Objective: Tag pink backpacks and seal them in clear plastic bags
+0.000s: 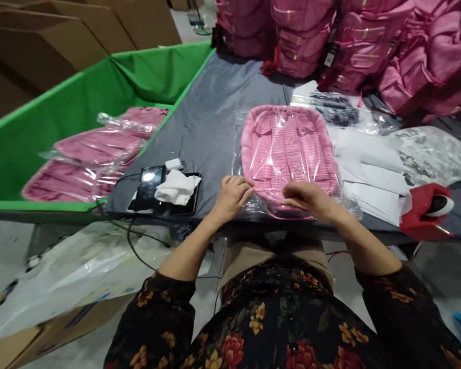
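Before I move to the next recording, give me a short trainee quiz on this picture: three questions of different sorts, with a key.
1. Multiple choice: what is the right hand over?
a) a cardboard box
b) a pink bag in clear plastic
c) a white charger plug

2. True or false: the green-walled bin holds other wrapped pink bags.

3. Fill in the missing word: seen from the person's side of the table, the crumpled white wad lies to the ____ of the bag by the hands.

Key: 1. b; 2. true; 3. left.
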Motion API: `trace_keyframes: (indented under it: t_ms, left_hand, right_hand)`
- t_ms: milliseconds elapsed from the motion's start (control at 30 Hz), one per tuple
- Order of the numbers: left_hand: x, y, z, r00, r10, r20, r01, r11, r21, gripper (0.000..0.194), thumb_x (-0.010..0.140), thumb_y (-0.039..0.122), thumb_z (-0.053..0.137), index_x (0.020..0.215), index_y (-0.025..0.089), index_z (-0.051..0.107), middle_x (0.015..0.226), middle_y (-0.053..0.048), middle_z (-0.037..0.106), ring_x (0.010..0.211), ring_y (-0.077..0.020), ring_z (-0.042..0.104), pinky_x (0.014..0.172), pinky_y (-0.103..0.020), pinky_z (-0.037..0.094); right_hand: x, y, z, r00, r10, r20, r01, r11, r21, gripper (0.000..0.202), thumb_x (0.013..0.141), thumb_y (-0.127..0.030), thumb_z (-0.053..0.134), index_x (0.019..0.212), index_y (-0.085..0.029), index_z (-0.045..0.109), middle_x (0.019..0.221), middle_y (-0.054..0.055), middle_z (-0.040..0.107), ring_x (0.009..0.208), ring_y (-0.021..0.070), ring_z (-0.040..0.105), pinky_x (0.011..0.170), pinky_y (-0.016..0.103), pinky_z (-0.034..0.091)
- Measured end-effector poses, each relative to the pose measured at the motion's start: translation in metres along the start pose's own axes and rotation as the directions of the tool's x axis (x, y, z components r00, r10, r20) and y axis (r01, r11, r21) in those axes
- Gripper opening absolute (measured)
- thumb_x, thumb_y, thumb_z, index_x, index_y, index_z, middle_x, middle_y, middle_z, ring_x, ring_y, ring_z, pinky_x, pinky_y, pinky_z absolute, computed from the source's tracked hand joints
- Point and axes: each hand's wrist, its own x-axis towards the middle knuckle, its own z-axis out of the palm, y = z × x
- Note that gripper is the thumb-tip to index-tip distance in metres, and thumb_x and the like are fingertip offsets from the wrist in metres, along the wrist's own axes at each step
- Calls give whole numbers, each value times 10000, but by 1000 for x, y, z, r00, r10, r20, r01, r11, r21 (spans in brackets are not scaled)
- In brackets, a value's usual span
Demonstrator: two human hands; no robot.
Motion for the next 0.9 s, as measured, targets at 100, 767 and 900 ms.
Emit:
trace_keyframes:
  t_ms: [100,767,900]
  left_hand:
    - [-1,2,1,1000,-4,-1,4,1000,-28,281,1055,332,476,940,219,707,1105,-57,744,1052,-212,638,1070,-424,349]
    - [19,-20,-4,985,-141,-100,98,932,-348,262,888,484,684,952,229,690,1185,-70,685,1175,-245,622,1091,-428,431]
    - [51,-48,3,783,-613,-108,435,663,-609,452,679,576,796,886,194,672,1254,-143,659,1265,-349,576,1110,-502,440]
  right_hand:
    - [54,19,7,955,114,273,-17,943,-333,212,960,-348,691,853,-201,582,742,-15,566,667,122,440,636,261,259]
    - [43,26,60,971,236,22,-190,831,-522,317,919,-486,749,1001,-198,646,958,74,708,848,214,649,651,276,377]
    - [-35,36,26,924,27,-381,-218,856,-468,293,1037,-457,532,989,-197,659,870,92,672,798,222,640,722,311,464]
